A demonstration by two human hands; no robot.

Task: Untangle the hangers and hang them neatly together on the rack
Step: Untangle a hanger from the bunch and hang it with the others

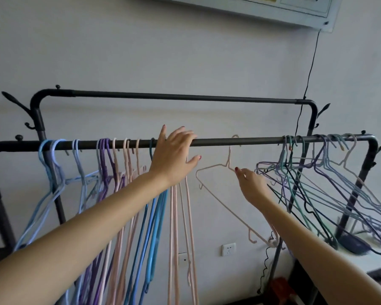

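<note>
Step in hand: judged as bringing one pink hanger (pixel 227 172) across to join the tidy group of hangers (pixel 110 168) on the rack's front bar (pixel 240 142).
Pink hanger: it hangs alone near mid-bar, its hook over the bar, its body tilted down toward 5 o'clock, apart from both groups.
Right hand (pixel 251 183): its fingers pinch the hanger at the neck, just below the hook.
Left hand (pixel 174 157): at 9 o'clock from the pink hanger, fingers spread and relaxed against the bar, holding nothing.
Tangled hangers (pixel 321 172): bunched at the bar's 3 o'clock end, wires crossing one another.
How to do it well: likely slide the hook along the bar toward 9 o'clock, keeping the neck pinched so the body stays level; the left hand can steady the tidy group and hold its edge clear.
Risk: the hanger's lower notches could snag a neighbouring hanger.
</note>
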